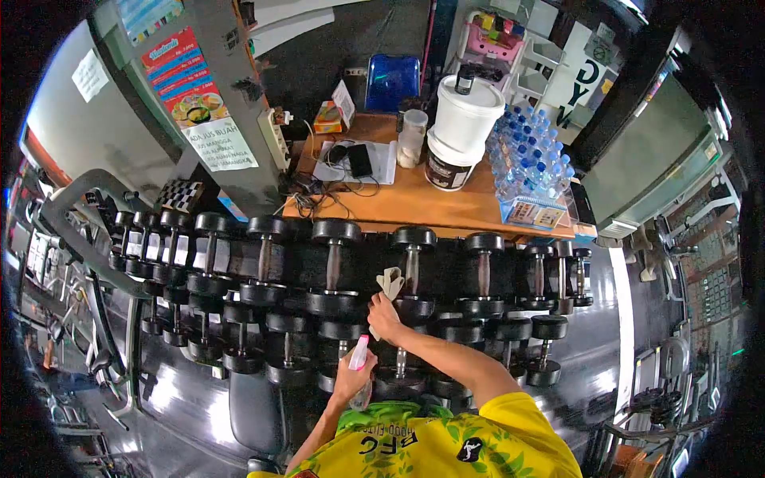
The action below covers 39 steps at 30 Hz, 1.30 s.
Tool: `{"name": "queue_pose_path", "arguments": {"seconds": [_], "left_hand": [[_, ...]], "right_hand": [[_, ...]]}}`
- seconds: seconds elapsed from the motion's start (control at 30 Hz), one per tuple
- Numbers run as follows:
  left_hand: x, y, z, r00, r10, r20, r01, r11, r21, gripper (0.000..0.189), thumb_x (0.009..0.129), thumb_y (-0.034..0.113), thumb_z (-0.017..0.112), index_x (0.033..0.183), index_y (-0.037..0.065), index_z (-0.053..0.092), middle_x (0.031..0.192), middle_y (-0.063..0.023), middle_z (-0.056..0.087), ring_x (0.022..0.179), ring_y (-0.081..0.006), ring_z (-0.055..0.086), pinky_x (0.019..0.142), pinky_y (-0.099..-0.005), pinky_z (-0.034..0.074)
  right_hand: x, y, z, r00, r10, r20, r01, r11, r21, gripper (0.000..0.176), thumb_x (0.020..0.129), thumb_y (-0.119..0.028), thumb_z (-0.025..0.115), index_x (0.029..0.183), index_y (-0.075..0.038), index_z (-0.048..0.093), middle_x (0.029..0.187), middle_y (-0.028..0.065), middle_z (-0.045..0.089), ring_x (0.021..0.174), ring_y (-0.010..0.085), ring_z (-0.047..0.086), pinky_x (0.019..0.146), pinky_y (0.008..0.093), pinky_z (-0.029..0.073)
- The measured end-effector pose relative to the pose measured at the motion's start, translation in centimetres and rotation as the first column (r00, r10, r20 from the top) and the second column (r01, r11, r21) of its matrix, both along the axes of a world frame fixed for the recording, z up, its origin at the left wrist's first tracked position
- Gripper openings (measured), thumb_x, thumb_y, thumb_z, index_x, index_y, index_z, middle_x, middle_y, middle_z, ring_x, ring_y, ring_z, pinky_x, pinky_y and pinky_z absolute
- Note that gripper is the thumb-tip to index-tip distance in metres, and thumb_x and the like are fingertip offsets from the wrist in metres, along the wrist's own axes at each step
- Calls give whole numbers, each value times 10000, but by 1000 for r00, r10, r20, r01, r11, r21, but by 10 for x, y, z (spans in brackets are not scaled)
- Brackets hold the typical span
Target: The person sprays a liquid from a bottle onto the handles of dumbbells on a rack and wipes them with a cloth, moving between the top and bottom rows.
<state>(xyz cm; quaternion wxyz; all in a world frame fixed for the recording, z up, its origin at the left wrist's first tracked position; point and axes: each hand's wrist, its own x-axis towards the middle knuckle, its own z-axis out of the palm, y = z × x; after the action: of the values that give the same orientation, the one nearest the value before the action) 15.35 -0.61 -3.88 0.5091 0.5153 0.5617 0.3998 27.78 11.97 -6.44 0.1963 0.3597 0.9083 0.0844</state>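
Observation:
My right hand [384, 319] is closed around a pale grey cloth [390, 284], whose loose end sticks up past my fingers. The cloth lies between two upper-row dumbbells, right beside the handle of the nearer-right dumbbell [412, 271]. Lower and to the left, my left hand [353, 376] grips a clear spray bottle [361, 350] with a pink and white head, held upright close to my body. Behind that hand, a lower-row dumbbell [401, 362] with a metal handle shows in part. My forearm overlaps other lower dumbbells.
Two rows of black dumbbells [484, 271] span the rack. Beyond it, a wooden desk [406, 209] carries stacked white buckets [462, 127], many water bottles [532, 151], a clear jar [412, 139] and tangled cables [315, 195]. A black padded bench [256, 406] stands at lower left.

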Motion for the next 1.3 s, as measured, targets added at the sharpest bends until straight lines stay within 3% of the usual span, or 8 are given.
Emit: {"name": "queue_pose_path", "arguments": {"seconds": [0.4,0.5,0.63,0.67,0.73,0.97,1.07,1.3], "left_hand": [[8,6,20,982,37,188,12,967,-256,102,838,92,613,843,25,537,670,-32,569,491,-98,556,443,-252,441],[11,8,21,987,46,151,-5,964,-265,99,835,86,615,841,26,537,671,-32,569,494,-97,556,443,-250,439],[16,8,20,988,-5,155,44,968,-247,89,832,67,618,844,25,540,696,-30,572,500,-99,558,443,-246,435],[18,9,20,981,14,194,30,975,-221,85,829,58,619,844,24,543,705,-30,573,502,-101,561,444,-244,435],[16,9,21,981,18,194,30,970,-241,82,829,51,618,844,20,543,716,-33,574,506,-103,564,445,-243,436],[19,9,27,968,116,222,-71,977,-200,38,826,23,591,827,3,558,719,-40,575,535,-105,562,481,-232,452],[19,8,29,979,103,176,-74,984,-163,38,823,17,591,838,3,559,728,-48,581,560,-98,563,505,-235,451],[16,0,31,971,144,191,-110,978,-176,65,823,15,594,866,-5,550,769,-73,595,561,-110,566,497,-248,459]], "right_hand": [[137,-59,3,578,-206,-789,154,978,-142,251,679,26,572,880,-85,672,1242,98,540,1183,267,479,961,349,411],[138,-73,-45,-206,-504,-839,470,701,-536,358,718,44,525,1060,-13,619,1178,166,569,1012,355,575,884,357,458],[125,-69,-61,-580,-614,-535,333,421,-844,343,695,24,547,1025,-25,626,1127,186,578,965,322,576,835,370,464],[121,-64,-45,-587,-609,-534,333,419,-844,343,695,24,547,1025,-25,626,1127,186,578,965,322,576,835,370,464],[112,-55,-18,67,-243,-968,613,776,-152,320,644,2,575,955,-47,627,1117,131,588,985,297,560,850,385,443],[25,-10,-7,893,-57,-446,140,978,155,187,744,-217,568,848,-126,695,1052,54,592,1133,276,440,1000,482,278],[10,-4,6,978,-111,-174,122,991,53,204,769,-227,552,864,-129,704,1056,52,594,1117,262,446,994,468,278],[82,-21,31,666,28,-745,76,991,105,112,709,-145,592,808,-135,644,1110,57,583,1144,232,459,946,406,366]]}}
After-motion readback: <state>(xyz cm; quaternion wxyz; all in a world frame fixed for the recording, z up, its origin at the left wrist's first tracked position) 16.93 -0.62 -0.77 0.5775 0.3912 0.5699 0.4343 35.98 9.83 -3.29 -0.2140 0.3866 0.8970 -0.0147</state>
